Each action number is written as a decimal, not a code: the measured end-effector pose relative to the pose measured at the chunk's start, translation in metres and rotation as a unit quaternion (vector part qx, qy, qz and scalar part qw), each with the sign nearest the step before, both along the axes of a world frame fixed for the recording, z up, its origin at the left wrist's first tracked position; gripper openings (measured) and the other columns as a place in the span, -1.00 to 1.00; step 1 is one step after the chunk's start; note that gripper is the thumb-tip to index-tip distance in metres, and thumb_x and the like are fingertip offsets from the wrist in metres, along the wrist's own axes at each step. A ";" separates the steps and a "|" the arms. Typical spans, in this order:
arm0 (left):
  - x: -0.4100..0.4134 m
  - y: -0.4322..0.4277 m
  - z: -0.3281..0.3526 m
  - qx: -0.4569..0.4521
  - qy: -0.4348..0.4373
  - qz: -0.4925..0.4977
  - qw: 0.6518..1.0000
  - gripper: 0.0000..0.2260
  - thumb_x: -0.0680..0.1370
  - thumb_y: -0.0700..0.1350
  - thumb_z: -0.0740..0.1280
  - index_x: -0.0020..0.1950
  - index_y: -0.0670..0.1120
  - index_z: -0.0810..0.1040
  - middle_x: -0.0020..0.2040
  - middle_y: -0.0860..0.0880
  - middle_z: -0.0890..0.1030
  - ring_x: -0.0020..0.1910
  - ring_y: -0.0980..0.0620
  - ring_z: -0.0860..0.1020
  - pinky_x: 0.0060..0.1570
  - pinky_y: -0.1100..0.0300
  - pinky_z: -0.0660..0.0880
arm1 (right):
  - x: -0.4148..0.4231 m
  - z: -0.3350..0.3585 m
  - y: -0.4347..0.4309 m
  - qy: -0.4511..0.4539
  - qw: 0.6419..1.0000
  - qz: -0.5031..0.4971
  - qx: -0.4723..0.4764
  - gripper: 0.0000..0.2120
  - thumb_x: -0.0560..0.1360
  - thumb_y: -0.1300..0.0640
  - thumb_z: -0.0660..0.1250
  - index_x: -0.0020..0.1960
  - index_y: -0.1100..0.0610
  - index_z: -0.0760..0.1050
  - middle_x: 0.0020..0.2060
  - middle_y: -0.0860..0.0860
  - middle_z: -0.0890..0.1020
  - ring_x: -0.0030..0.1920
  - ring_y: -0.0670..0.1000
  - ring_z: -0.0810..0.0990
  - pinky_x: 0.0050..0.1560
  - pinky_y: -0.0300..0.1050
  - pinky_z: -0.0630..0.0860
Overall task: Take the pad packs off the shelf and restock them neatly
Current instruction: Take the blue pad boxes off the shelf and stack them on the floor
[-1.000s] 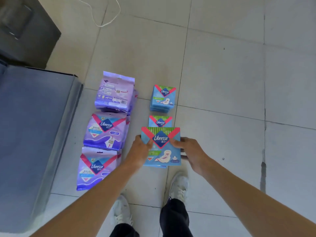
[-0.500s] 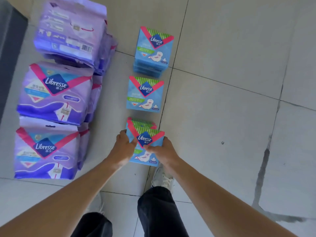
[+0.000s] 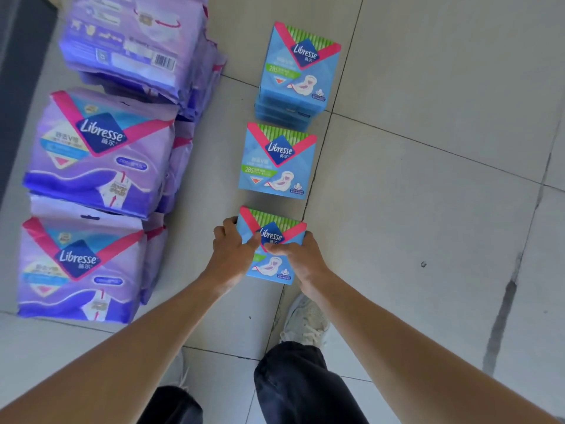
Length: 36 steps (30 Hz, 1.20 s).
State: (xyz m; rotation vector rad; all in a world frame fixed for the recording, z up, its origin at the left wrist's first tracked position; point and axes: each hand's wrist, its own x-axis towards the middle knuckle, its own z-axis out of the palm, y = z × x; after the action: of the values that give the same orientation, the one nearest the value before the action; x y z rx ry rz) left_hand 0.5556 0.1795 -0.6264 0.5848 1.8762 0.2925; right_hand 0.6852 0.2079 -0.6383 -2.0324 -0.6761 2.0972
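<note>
Blue pack point(image 3: 273, 235) sits nearest you in the blue row on the floor point(image 3: 428, 209), just short of the mid pack point(image 3: 276, 162). Imo square its edges w/ that one, same gap, logo up. Left hand point(image 3: 232, 255) and right hand point(image 3: 302, 260) both pinch it by the sides, thumbs on top, arms stretched fwd and down.

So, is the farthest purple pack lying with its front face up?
No, the farthest purple pack shows its barcode side upward.
</note>
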 end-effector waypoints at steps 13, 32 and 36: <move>-0.044 -0.002 0.117 0.008 0.099 -0.017 0.995 -0.62 0.60 -0.01 0.22 0.32 -0.22 0.38 0.25 -0.20 0.47 0.24 -0.17 0.44 0.24 0.03 0.36 | 0.006 0.133 0.042 -0.187 0.964 0.188 0.000 -0.32 0.43 -0.09 0.38 0.38 0.25 0.25 0.10 0.08 0.43 0.07 0.08 0.44 -0.02 -0.13 0.29; -0.357 0.008 0.596 0.115 0.358 0.014 0.926 -0.77 0.60 -0.06 0.10 0.18 -0.02 0.47 0.15 -0.05 0.59 0.14 -0.14 0.55 0.10 0.06 0.48 | -0.347 0.583 0.136 -0.133 0.632 0.617 0.449 -0.68 0.50 -0.06 0.21 0.17 0.07 0.47 0.14 -0.01 0.60 0.21 0.04 0.54 0.16 -0.12 0.46; -0.409 -0.019 0.610 0.115 0.372 0.051 0.920 -0.78 0.59 -0.07 0.10 0.15 -0.03 0.47 0.13 -0.04 0.59 0.10 -0.14 0.56 0.08 0.06 0.50 | -0.411 0.620 0.120 -0.116 0.608 0.626 0.474 -0.88 0.47 0.01 0.23 -0.16 0.04 0.37 -0.20 -0.01 0.54 -0.03 0.09 0.56 -0.05 -0.12 0.45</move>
State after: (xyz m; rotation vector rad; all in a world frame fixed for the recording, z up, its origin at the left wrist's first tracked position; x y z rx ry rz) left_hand 0.1468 0.1605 -0.0161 0.8367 2.6358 0.4003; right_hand 0.2740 0.3280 -0.0180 -1.0644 -3.0185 0.9548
